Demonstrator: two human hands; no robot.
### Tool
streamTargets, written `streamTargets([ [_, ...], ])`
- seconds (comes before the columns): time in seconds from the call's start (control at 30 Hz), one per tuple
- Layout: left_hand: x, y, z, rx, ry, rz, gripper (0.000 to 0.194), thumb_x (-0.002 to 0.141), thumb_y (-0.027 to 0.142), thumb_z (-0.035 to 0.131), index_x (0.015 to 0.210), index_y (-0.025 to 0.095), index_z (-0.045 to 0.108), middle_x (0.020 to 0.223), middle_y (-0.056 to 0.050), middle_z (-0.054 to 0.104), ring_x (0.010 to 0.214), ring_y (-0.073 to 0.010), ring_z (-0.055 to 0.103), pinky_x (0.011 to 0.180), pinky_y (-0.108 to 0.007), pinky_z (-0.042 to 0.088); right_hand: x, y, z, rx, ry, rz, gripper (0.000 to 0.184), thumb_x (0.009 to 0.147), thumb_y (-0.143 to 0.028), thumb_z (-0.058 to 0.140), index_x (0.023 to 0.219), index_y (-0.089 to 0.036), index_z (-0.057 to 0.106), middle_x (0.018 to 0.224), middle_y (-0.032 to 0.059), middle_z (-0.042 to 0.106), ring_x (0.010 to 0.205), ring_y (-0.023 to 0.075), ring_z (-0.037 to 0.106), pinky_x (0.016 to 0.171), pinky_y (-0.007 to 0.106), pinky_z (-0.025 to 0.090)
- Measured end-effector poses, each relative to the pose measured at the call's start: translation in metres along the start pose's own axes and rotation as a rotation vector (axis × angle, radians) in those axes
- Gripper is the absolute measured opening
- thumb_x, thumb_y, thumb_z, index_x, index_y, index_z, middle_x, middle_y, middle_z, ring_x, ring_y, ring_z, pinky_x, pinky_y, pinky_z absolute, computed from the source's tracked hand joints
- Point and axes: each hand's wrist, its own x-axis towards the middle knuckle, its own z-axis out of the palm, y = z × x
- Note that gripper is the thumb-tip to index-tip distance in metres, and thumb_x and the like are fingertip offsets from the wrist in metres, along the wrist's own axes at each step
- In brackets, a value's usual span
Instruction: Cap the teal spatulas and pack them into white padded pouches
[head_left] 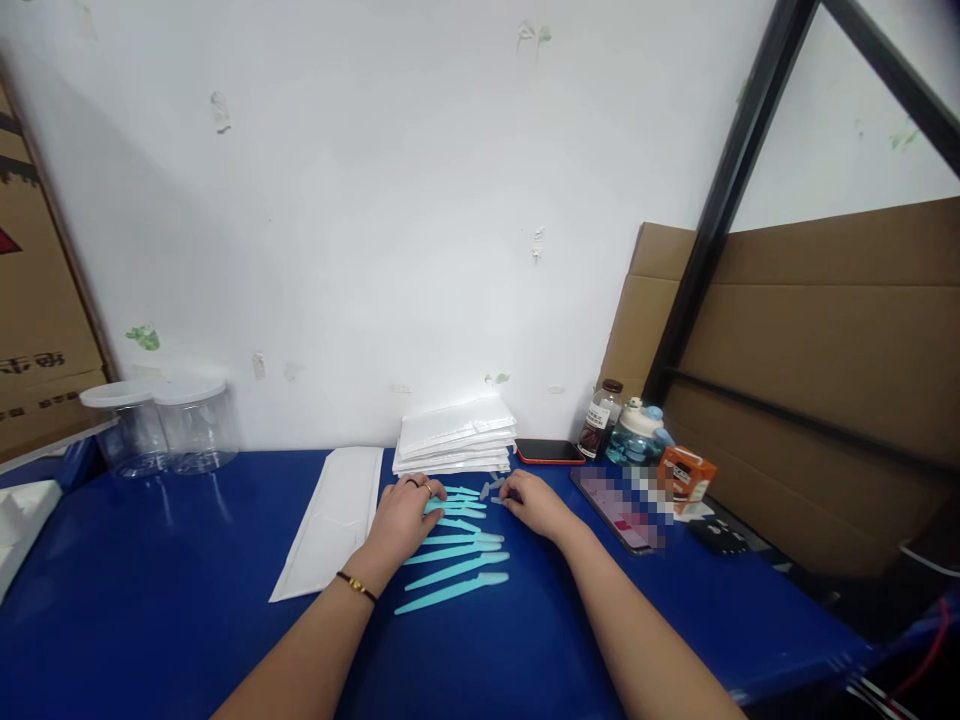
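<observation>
Several turquoise eyebrow razors (452, 592) lie in a row on the blue table, blade ends to the right. My left hand (405, 515) is closed over the handle ends of the upper razors, with its thumb and fingers on one; my palm hides part of them. Small translucent blade caps (486, 489) lie in a loose group just past the razor tips. My right hand (529, 500) is beside them, its fingers pinched on one small cap (497, 500). A white padded envelope (330, 530) lies flat to the left of my left hand.
A stack of white padded envelopes (454, 435) stands against the wall. Right of it are a red-edged phone (550, 452), a brown-capped bottle (600, 420), a drinking bottle (636, 435), an orange box (685, 480) and another phone (619, 510). Clear lidded jars (196, 430) stand at the left.
</observation>
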Motion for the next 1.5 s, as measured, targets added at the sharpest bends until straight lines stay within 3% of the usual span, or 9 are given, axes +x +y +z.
streamTargets([
  [0.13,-0.002,0.002,-0.003,0.007,-0.076,0.042,0.014,0.077,0.036,0.054,0.083,0.029,0.065,0.094,0.0,0.059,0.098,-0.0196,0.048,0.079,-0.031,0.033,-0.003,0.0,-0.003,0.08,-0.069,0.072,0.011,0.068,-0.01,0.057,0.075,-0.017,0.062,0.08,0.002,0.058,0.068,0.0127,0.053,0.062,0.022,0.04],
  [0.3,-0.003,0.004,-0.001,-0.001,-0.104,0.002,0.015,0.077,0.036,0.054,0.076,0.025,0.063,0.092,0.0,0.06,0.096,-0.0193,0.049,0.078,-0.031,0.033,-0.008,-0.002,-0.006,0.253,-0.13,0.118,0.01,0.068,-0.01,0.058,0.074,-0.016,0.06,0.067,-0.0007,0.058,0.061,0.0111,0.051,0.055,0.02,0.038],
  [0.53,0.001,0.003,0.0,-0.051,-0.136,-0.037,0.014,0.077,0.035,0.053,0.078,0.024,0.062,0.084,-0.001,0.063,0.087,-0.0178,0.053,0.073,-0.028,0.035,-0.01,-0.013,-0.007,0.624,-0.184,0.054,0.013,0.072,-0.025,0.063,0.08,-0.015,0.063,0.068,0.0,0.058,0.061,0.0104,0.051,0.058,0.021,0.04],
  [0.9,0.0,0.014,-0.007,-0.092,-0.172,-0.035,0.017,0.078,0.037,0.053,0.077,0.023,0.063,0.082,0.001,0.065,0.084,-0.0156,0.057,0.071,-0.026,0.036,-0.009,-0.025,0.004,0.676,-0.234,0.016,0.015,0.07,-0.027,0.066,0.079,-0.015,0.065,0.065,-0.0009,0.058,0.059,0.01,0.051,0.058,0.022,0.042],
  [1.03,-0.004,0.017,-0.007,-0.074,-0.172,-0.016,0.019,0.077,0.039,0.053,0.084,0.025,0.064,0.091,0.0,0.064,0.092,-0.0177,0.054,0.076,-0.028,0.036,-0.008,-0.02,0.003,0.566,-0.258,-0.028,0.016,0.075,-0.027,0.061,0.084,-0.015,0.066,0.07,0.0011,0.061,0.062,0.0117,0.053,0.059,0.023,0.042],
  [1.17,-0.007,0.017,-0.004,-0.036,-0.098,0.053,0.032,0.082,0.039,0.047,0.11,0.029,0.059,0.117,-0.002,0.057,0.107,-0.0209,0.046,0.086,-0.033,0.035,-0.003,-0.012,0.0,0.2,0.014,-0.103,0.024,0.081,-0.014,0.048,0.094,-0.02,0.067,0.092,0.0042,0.063,0.082,0.0159,0.054,0.076,0.029,0.041],
  [1.23,-0.009,0.017,-0.003,0.003,-0.116,0.1,0.033,0.084,0.039,0.044,0.112,0.03,0.059,0.12,-0.002,0.055,0.11,-0.022,0.043,0.088,-0.035,0.033,0.0,-0.011,0.0,0.022,0.068,-0.128,0.033,0.081,-0.008,0.046,0.1,-0.025,0.066,0.103,0.0042,0.061,0.093,0.0184,0.05,0.083,0.033,0.038],
  [1.33,-0.011,0.018,-0.004,0.046,-0.137,0.144,0.032,0.085,0.04,0.043,0.108,0.029,0.062,0.117,-0.003,0.058,0.111,-0.0233,0.042,0.088,-0.037,0.031,0.002,-0.013,0.002,-0.137,0.04,-0.142,0.034,0.08,-0.008,0.048,0.102,-0.029,0.065,0.112,0.0034,0.058,0.1,0.0212,0.044,0.084,0.035,0.035],
  [1.5,-0.014,0.021,-0.007,0.033,-0.19,0.157,0.03,0.085,0.039,0.043,0.106,0.029,0.063,0.108,-0.004,0.062,0.104,-0.0223,0.048,0.087,-0.037,0.03,0.0,-0.018,-0.003,-0.185,0.002,-0.138,0.017,0.078,-0.016,0.058,0.089,-0.025,0.067,0.096,0.0037,0.061,0.094,0.0209,0.045,0.082,0.035,0.032],
])
